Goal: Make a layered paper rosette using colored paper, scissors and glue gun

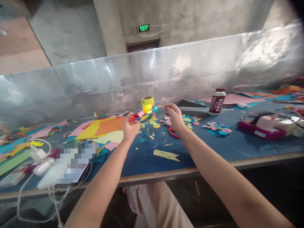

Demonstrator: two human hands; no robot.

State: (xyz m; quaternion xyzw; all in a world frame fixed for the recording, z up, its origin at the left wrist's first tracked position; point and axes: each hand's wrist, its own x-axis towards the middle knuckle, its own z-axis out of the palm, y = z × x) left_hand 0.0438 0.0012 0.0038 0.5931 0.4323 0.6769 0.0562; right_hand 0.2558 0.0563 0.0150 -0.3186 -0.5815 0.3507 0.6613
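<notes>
My left hand (pixel 130 128) is closed around a small bundle of coloured paper pieces (pixel 136 118), red and pink at the top, held above the blue table (pixel 213 148). My right hand (pixel 175 117) hovers to its right with fingers loosely curled and apart, holding nothing that I can see. A yellow tape roll (pixel 147 104) stands just behind and between the two hands. Red-handled scissors (pixel 173 133) lie under my right wrist. Paper scraps lie scattered below both hands.
Yellow, orange and pink paper sheets (pixel 104 128) lie left of my hands. A brown drink bottle (pixel 217 101) stands at the right, with a pink device (pixel 261 128) beyond. Chargers and white cables (pixel 41 161) sit at the front left. A perforated metal screen (pixel 152 72) backs the table.
</notes>
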